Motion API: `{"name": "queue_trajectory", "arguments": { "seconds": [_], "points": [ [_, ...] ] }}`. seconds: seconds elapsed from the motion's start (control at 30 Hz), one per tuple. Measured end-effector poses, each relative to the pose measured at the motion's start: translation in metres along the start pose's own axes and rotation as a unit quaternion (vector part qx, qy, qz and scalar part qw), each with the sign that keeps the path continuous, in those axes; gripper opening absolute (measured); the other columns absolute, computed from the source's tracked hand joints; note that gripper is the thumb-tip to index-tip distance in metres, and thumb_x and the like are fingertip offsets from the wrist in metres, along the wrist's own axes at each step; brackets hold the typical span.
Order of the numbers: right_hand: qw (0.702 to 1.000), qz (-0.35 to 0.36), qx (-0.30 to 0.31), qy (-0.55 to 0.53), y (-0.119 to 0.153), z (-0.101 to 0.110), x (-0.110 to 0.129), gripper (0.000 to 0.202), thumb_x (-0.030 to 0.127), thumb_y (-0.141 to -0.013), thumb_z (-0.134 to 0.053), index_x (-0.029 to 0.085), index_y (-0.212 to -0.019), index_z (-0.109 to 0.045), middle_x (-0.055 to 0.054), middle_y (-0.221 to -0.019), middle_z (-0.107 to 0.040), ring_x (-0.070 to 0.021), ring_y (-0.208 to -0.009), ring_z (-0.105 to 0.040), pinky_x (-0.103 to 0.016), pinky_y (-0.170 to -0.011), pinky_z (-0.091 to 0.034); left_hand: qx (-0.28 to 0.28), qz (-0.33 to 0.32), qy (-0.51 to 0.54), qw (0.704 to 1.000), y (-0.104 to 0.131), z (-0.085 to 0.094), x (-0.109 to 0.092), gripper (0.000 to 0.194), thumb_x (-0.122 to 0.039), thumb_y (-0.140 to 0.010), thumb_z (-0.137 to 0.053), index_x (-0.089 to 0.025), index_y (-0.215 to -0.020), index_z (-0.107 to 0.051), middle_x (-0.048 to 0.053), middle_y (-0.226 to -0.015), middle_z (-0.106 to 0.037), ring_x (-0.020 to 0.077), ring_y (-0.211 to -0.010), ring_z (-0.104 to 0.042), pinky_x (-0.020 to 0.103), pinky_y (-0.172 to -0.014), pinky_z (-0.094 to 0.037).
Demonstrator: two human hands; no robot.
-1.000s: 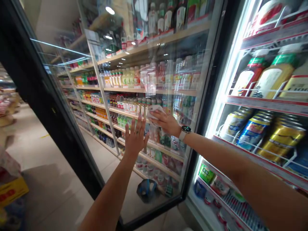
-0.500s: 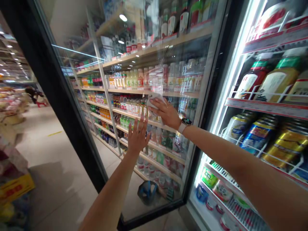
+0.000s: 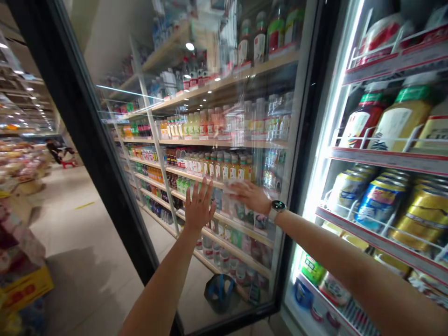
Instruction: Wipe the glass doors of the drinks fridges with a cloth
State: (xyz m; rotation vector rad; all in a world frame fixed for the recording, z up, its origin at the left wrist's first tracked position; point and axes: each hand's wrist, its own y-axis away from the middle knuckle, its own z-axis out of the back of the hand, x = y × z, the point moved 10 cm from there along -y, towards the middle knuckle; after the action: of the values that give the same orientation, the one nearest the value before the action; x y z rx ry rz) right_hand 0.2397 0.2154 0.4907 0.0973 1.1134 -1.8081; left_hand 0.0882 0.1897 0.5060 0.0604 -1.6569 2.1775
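A glass cooler door (image 3: 210, 161) in a black frame stands swung open in front of me. My left hand (image 3: 199, 205) lies flat against the glass, fingers spread, holding nothing. To its right, my right hand (image 3: 254, 198) presses a pale cloth (image 3: 229, 189) on the glass; hand and cloth are blurred by motion. A watch (image 3: 278, 205) with a light strap sits on my right wrist.
To the right, the lit cooler holds bottles (image 3: 395, 116) and cans (image 3: 380, 198) behind wire rails. Shelves of drinks (image 3: 217, 165) show through the glass, with a dark bucket (image 3: 220, 293) low down. A person (image 3: 54, 149) is far off at left.
My right hand has moved down the glass with the cloth, to about the left hand's height. My left hand stays flat on the glass. The view has shifted slightly.
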Motion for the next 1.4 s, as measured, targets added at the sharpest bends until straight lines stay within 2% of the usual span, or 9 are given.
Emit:
{"name": "queue_trajectory", "arguments": {
  "seconds": [0.1,0.17,0.4,0.6,0.77,0.93,1.1,1.23,1.4],
  "points": [
    [0.981,-0.174,-0.083,0.020,-0.012,0.031,-0.056,0.064,0.001,-0.088,-0.038,0.027,-0.146,-0.041,-0.006,-0.155,-0.039,-0.0218,-0.147,-0.027,-0.056,-0.119,-0.024,-0.012,-0.032,-0.014,0.999,0.001,-0.004,-0.005,0.061,-0.021,-0.094,-0.046,-0.026,-0.152,-0.026,0.007,-0.150,-0.042,0.0223,-0.146,-0.023,0.044,-0.124,-0.012],
    [0.967,-0.228,-0.117,0.019,-0.009,0.033,-0.062,0.064,0.001,-0.087,-0.037,0.026,-0.146,-0.042,-0.007,-0.155,-0.039,-0.0227,-0.147,-0.027,-0.057,-0.118,-0.026,-0.019,-0.027,-0.025,0.999,0.003,-0.007,-0.016,0.064,-0.017,-0.094,-0.046,-0.026,-0.153,-0.022,0.007,-0.148,-0.044,0.0207,-0.146,-0.020,0.044,-0.124,-0.009],
    [0.946,-0.299,-0.128,0.017,0.042,-0.035,0.004,0.052,0.009,-0.089,-0.044,0.025,-0.138,-0.053,-0.012,-0.146,-0.051,-0.0267,-0.135,-0.046,-0.054,-0.111,-0.039,0.000,0.039,0.056,0.998,0.032,-0.042,-0.075,0.070,-0.029,-0.094,-0.049,-0.018,-0.154,-0.014,0.016,-0.151,-0.038,0.0253,-0.148,-0.016,0.054,-0.123,-0.011],
    [0.920,-0.358,-0.158,-0.007,0.098,-0.074,0.063,0.066,0.003,-0.086,-0.037,0.030,-0.146,-0.043,-0.010,-0.135,-0.060,-0.0258,-0.124,-0.058,-0.051,-0.103,-0.050,-0.015,0.052,0.047,0.997,0.043,-0.051,-0.075,0.063,-0.031,-0.096,-0.042,-0.022,-0.154,-0.019,0.012,-0.153,-0.034,0.0263,-0.148,-0.015,0.058,-0.122,-0.011],
    [0.884,-0.419,-0.198,-0.052,0.111,-0.075,0.088,0.073,0.006,-0.087,-0.032,0.031,-0.154,-0.024,-0.009,-0.147,-0.049,-0.0272,-0.139,-0.043,-0.055,-0.107,-0.046,0.000,0.071,0.069,0.995,0.044,-0.049,-0.076,0.064,-0.031,-0.096,-0.045,-0.026,-0.154,-0.017,0.011,-0.155,-0.029,0.0283,-0.148,-0.017,0.061,-0.121,-0.007],
    [0.859,-0.458,-0.209,-0.091,0.087,-0.070,0.077,0.065,0.013,-0.092,-0.034,0.026,-0.155,-0.024,-0.011,-0.158,-0.032,-0.0305,-0.147,-0.025,-0.059,-0.113,-0.037,0.022,0.077,0.078,0.994,0.048,-0.050,-0.076,0.063,-0.029,-0.097,-0.044,-0.027,-0.153,-0.016,0.011,-0.155,-0.027,0.0281,-0.148,-0.015,0.062,-0.121,-0.003],
    [0.889,-0.410,-0.184,-0.087,0.064,-0.064,0.060,0.053,0.017,-0.094,-0.038,0.027,-0.147,-0.043,-0.009,-0.153,-0.042,-0.0273,-0.146,-0.029,-0.059,-0.119,-0.024,0.000,0.054,0.034,0.998,0.049,-0.042,-0.080,0.060,-0.028,-0.098,-0.041,-0.025,-0.154,-0.019,0.009,-0.153,-0.032,0.0217,-0.148,-0.009,0.053,-0.124,-0.001],
    [0.911,-0.378,-0.154,-0.065,0.082,-0.063,0.046,0.055,0.011,-0.091,-0.042,0.033,-0.141,-0.050,-0.005,-0.152,-0.044,-0.0255,-0.144,-0.035,-0.057,-0.119,-0.023,0.014,0.056,0.047,0.997,0.050,-0.041,-0.084,0.060,-0.034,-0.099,-0.037,-0.021,-0.154,-0.019,0.012,-0.155,-0.029,0.0248,-0.149,-0.007,0.058,-0.122,-0.003],
    [0.827,-0.506,-0.245,-0.030,0.130,-0.040,0.013,0.068,0.004,-0.087,-0.031,0.026,-0.152,-0.031,-0.009,-0.160,-0.026,-0.0283,-0.150,-0.019,-0.066,-0.117,-0.019,0.013,0.056,0.049,0.997,0.051,-0.043,-0.082,0.062,-0.031,-0.096,-0.045,-0.023,-0.153,-0.023,0.012,-0.155,-0.029,0.0285,-0.149,-0.014,0.061,-0.121,-0.005]
  ]
}}
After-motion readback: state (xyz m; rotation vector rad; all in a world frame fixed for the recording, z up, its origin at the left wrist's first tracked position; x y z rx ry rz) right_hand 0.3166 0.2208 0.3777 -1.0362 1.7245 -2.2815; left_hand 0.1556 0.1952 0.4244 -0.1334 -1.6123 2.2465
